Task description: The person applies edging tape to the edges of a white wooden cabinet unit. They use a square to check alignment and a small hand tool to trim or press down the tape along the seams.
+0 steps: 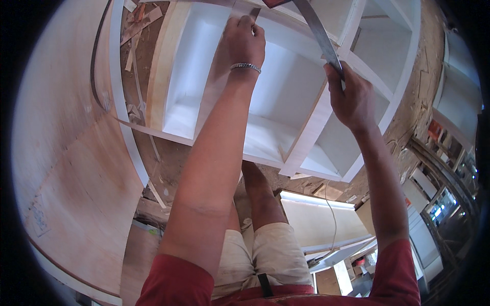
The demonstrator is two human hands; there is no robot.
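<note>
My right hand is closed round the dark lower end of a long, thin, curved grey strip, which runs up past the top edge of the picture. My left hand, a chain bracelet at its wrist, is curled over the brownish front edge of a divider in a white cabinet frame. A narrow dark piece shows just beyond its fingers; I cannot make out what it is. Near the strip's upper end lies a dark red thing, cut off by the picture edge.
A large curved wooden panel stands at the left, with a thin dark band bending along it. Wood offcuts litter the ground. Nearer me on the right sits a pale cabinet piece with a cord across it.
</note>
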